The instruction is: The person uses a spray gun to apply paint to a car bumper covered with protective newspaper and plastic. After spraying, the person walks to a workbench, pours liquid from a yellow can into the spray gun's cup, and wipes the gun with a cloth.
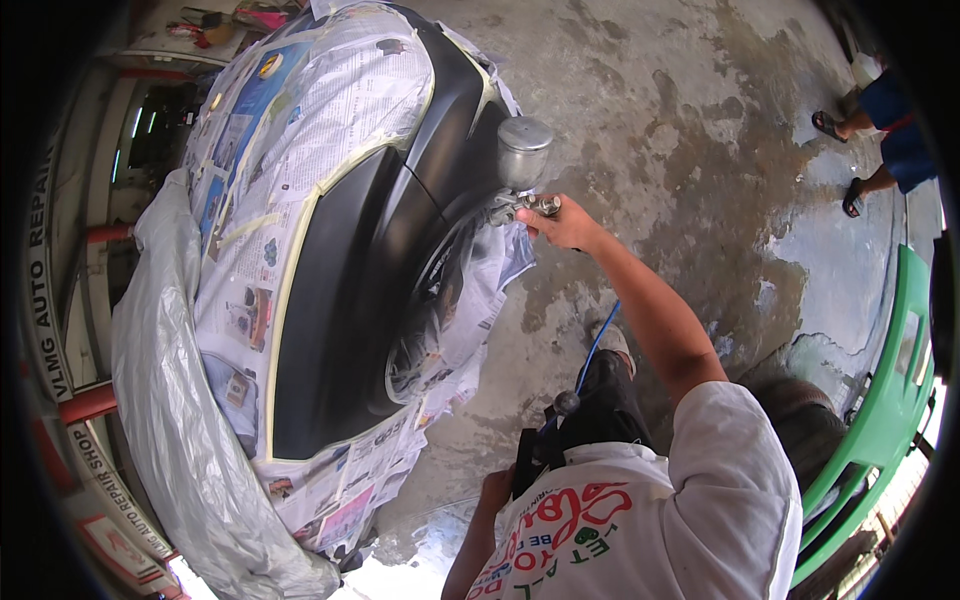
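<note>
My right hand (565, 222) is stretched forward and wrapped round a metal spray gun (540, 204) with a silver cup (524, 152) on top. The gun is beside a matt black car fender (350, 290), near the edge of its wheel arch. Whether paint is coming out cannot be made out. A thin blue hose (597, 345) hangs below my right arm. Low by my waist, my left hand (496, 490) is next to a black object (524, 462) that I cannot identify; its fingers are mostly hidden.
Newspaper (350, 95) and yellowish tape (290, 290) mask the car around the black panel. Grey plastic sheeting (170, 330) drapes the left side. A green bumper (880, 430) stands at the right. Another person's sandalled feet (853, 197) are on the stained concrete floor (650, 130).
</note>
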### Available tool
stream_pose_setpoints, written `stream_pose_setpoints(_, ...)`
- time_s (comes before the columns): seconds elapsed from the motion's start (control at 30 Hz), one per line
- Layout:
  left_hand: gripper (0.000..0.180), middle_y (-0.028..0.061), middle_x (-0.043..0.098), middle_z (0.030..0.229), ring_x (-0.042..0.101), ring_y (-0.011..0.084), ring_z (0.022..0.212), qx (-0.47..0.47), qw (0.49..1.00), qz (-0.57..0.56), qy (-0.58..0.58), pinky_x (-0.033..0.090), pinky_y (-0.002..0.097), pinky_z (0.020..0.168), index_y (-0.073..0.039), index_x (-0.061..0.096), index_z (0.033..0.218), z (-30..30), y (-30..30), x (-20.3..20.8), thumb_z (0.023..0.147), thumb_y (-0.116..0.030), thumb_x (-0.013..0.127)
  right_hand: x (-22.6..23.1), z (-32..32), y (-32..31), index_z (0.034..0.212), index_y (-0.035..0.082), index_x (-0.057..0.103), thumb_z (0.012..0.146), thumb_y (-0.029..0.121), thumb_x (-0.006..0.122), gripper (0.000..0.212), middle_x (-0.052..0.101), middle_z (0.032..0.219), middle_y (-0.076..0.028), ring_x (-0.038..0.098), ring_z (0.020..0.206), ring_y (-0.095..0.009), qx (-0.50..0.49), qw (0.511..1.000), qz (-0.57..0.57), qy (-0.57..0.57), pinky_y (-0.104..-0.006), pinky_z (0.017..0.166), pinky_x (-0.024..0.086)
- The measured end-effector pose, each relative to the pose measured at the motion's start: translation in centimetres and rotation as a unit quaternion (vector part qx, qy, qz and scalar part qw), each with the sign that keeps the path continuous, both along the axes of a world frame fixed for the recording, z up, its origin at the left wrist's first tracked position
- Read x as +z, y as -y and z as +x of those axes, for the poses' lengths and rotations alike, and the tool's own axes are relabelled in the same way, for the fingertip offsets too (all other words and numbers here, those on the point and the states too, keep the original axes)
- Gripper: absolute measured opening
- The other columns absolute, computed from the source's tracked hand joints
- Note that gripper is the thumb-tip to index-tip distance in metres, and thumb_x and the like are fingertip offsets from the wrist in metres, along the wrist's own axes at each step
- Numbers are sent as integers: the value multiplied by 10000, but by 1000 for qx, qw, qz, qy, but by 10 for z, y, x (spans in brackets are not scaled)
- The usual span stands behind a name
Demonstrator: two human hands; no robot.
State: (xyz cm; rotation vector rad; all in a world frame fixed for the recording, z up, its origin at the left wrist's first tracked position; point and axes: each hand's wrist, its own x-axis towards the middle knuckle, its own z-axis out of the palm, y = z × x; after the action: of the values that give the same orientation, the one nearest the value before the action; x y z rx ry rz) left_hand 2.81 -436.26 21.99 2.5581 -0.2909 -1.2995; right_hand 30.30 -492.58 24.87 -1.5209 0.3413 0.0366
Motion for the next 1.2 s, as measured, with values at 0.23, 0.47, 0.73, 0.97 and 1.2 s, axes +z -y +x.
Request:
stream_pose_setpoints(0.23, 666, 230, 671, 741, 679, 397, 782, 77, 995, 31, -57, 497, 460, 720, 8, 723, 863, 9, 14, 22, 1015, -567, 422, -28, 34, 36, 876, 54, 649, 927, 551, 671, 499, 570, 637, 5, 505, 547, -104, -187, 982, -32, 21, -300, 521, 424)
stream_pose_setpoints(0.47, 679, 215, 666, 714, 677, 377, 743, 118, 990, 35, -70, 495, 455, 703, 9, 723, 835, 6, 35, 18, 1014, -572, 421, -44, 74, 67, 891, 56, 654, 935, 601, 622, 547, 617, 675, -7, 541, 549, -112, -357, 928, -106, -3, -303, 534, 442)
stream_pose_setpoints(0.73, 746, 196, 650, 649, 679, 342, 692, 100, 990, 53, -83, 491, 453, 670, 15, 700, 733, 13, 38, 27, 1004, -615, 407, -27, -16, -4, 862, 60, 681, 914, 586, 661, 529, 649, 686, -38, 607, 662, -161, -2, 1000, -17, -2, -344, 662, 503)
stream_pose_setpoints(0.97, 695, 187, 660, 667, 676, 315, 690, 131, 983, 62, -108, 499, 429, 686, 18, 715, 774, 14, 34, 14, 1000, -586, 459, -80, 24, 23, 958, 51, 690, 901, 578, 684, 530, 660, 715, -62, 621, 700, -175, -133, 990, -53, 17, -355, 699, 506)
stream_pose_setpoints(1.2, 568, 213, 688, 765, 694, 351, 772, 166, 982, 21, -90, 514, 436, 704, 2, 717, 846, 10, 50, 5, 973, -525, 547, -101, 61, 71, 1211, 136, 677, 901, 616, 645, 572, 716, 843, -108, 687, 821, -268, -281, 949, -132, -48, -389, 781, 522)
